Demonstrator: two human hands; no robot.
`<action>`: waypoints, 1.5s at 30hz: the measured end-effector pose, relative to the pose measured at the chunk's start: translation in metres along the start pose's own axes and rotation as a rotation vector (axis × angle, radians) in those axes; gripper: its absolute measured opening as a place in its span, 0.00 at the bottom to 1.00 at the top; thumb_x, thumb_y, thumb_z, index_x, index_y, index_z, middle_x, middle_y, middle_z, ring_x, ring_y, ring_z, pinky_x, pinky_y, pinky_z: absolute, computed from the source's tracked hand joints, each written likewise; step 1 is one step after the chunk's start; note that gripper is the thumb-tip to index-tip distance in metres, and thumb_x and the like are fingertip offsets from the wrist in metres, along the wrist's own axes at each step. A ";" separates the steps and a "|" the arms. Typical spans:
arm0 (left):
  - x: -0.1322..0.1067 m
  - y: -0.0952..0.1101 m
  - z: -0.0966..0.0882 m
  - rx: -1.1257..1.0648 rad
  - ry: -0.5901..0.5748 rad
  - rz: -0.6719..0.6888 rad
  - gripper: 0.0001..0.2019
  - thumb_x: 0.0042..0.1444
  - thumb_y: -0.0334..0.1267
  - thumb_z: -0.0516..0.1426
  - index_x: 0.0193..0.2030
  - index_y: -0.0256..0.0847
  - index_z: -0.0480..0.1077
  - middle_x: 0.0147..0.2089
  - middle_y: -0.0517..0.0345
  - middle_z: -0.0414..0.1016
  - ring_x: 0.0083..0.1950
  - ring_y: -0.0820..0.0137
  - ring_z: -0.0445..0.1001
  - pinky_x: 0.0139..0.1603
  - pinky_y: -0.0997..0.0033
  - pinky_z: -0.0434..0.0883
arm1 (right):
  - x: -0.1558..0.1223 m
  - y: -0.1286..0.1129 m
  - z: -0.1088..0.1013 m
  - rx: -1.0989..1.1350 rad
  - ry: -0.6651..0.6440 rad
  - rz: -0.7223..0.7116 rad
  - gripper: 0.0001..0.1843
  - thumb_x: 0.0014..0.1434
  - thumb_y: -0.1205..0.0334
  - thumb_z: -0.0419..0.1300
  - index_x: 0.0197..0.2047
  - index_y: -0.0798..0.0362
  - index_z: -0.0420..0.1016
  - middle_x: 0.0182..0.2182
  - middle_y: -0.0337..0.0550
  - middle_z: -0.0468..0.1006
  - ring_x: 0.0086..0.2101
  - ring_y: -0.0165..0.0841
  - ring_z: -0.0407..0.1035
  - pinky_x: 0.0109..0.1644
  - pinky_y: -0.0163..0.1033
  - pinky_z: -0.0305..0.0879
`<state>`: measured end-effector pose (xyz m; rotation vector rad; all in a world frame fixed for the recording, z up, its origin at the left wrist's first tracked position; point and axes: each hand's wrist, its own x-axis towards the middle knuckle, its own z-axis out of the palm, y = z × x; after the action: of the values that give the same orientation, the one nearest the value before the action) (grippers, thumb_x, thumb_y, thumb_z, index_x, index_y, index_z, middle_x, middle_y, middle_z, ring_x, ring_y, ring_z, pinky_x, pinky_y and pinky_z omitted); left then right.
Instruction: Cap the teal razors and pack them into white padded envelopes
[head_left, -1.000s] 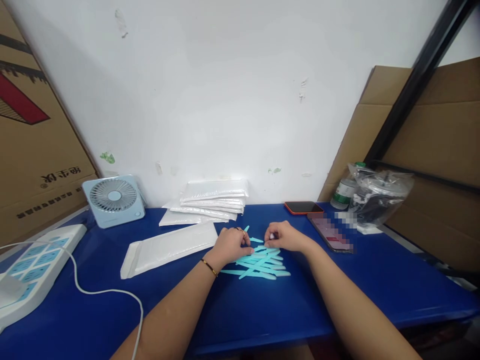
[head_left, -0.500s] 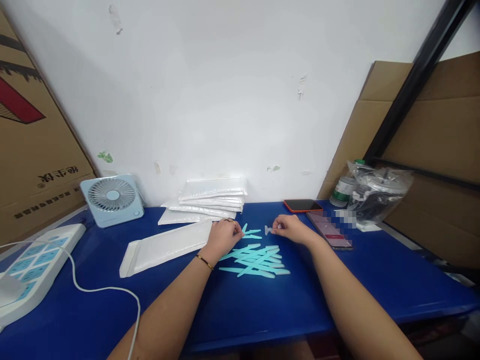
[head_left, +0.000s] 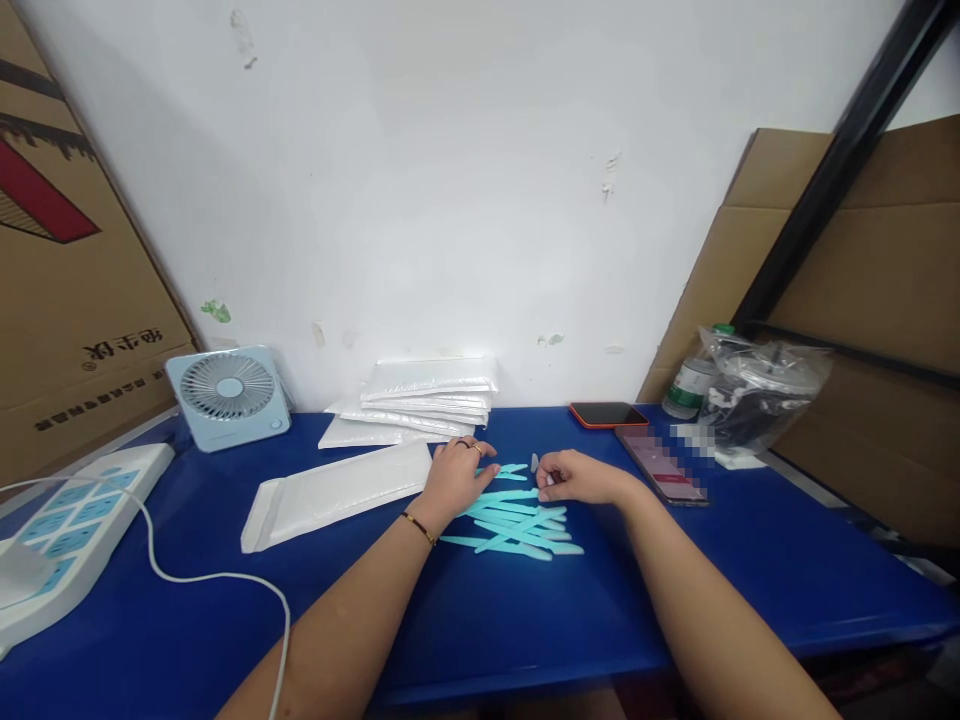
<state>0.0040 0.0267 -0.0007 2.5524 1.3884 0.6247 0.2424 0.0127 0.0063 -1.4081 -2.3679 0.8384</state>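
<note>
Several turquoise eyebrow razors (head_left: 517, 527) lie crossed over one another on the blue table, with a few more turquoise pieces (head_left: 513, 471) just behind the pile. My left hand (head_left: 456, 478) rests at the left side of the razors, fingers apart and palm down, with no object visible in its grip. Across from it, my right hand (head_left: 571, 476) has its fingers curled around small clear plastic caps (head_left: 535, 462), one of them sticking up past the fingers. Its fingertips are close to the end of one razor; whether they touch it I cannot tell.
A white padded mailer (head_left: 337, 495) lies left of my left hand; more mailers (head_left: 427, 385) are stacked against the wall. Two phones (head_left: 609, 414) and a bagged item (head_left: 765, 400) stand right. A fan (head_left: 229, 397), power strip (head_left: 82, 530) and white cable (head_left: 217, 577) are left.
My left hand has opened from a pinch near the rear razors and spread out. My right hand has come slightly left and nearer to me, towards the main pile, still holding the clear pieces.
</note>
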 end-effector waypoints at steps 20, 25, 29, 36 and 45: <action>-0.007 -0.003 -0.015 0.023 -0.249 0.091 0.09 0.48 0.47 0.58 0.28 0.45 0.73 0.32 0.62 0.74 0.36 0.68 0.71 0.38 0.70 0.61 | 0.011 -0.011 0.017 -0.032 0.148 -0.129 0.11 0.50 0.54 0.63 0.33 0.53 0.75 0.30 0.40 0.70 0.28 0.28 0.64 0.30 0.31 0.58; -0.004 0.003 -0.009 0.026 -0.204 0.066 0.07 0.52 0.41 0.57 0.28 0.43 0.73 0.33 0.61 0.75 0.38 0.68 0.71 0.40 0.68 0.60 | 0.013 -0.016 0.021 -0.019 0.104 -0.133 0.10 0.53 0.55 0.61 0.31 0.54 0.74 0.30 0.39 0.70 0.27 0.27 0.62 0.28 0.31 0.56; 0.002 0.005 -0.005 0.044 -0.106 0.056 0.08 0.53 0.43 0.57 0.30 0.43 0.73 0.36 0.59 0.75 0.42 0.66 0.71 0.45 0.65 0.59 | 0.008 -0.011 0.010 -0.046 0.140 -0.118 0.08 0.53 0.58 0.61 0.30 0.54 0.73 0.29 0.39 0.70 0.27 0.27 0.62 0.29 0.31 0.56; 0.008 -0.013 0.000 0.053 -0.070 -0.067 0.07 0.52 0.43 0.57 0.31 0.44 0.73 0.34 0.60 0.75 0.40 0.66 0.72 0.44 0.64 0.60 | 0.000 0.011 -0.010 -0.119 0.287 0.044 0.05 0.51 0.62 0.60 0.28 0.55 0.75 0.29 0.41 0.73 0.28 0.29 0.65 0.32 0.33 0.57; -0.005 0.010 -0.004 -0.087 -0.164 0.170 0.13 0.52 0.51 0.56 0.31 0.44 0.73 0.33 0.62 0.74 0.39 0.68 0.71 0.42 0.68 0.59 | -0.012 -0.003 -0.013 -0.051 -0.133 -0.006 0.16 0.41 0.51 0.68 0.30 0.54 0.78 0.24 0.37 0.73 0.25 0.28 0.63 0.26 0.32 0.55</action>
<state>0.0074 0.0166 0.0051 2.6029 1.0778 0.4773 0.2527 0.0054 0.0191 -1.4038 -2.5075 0.9030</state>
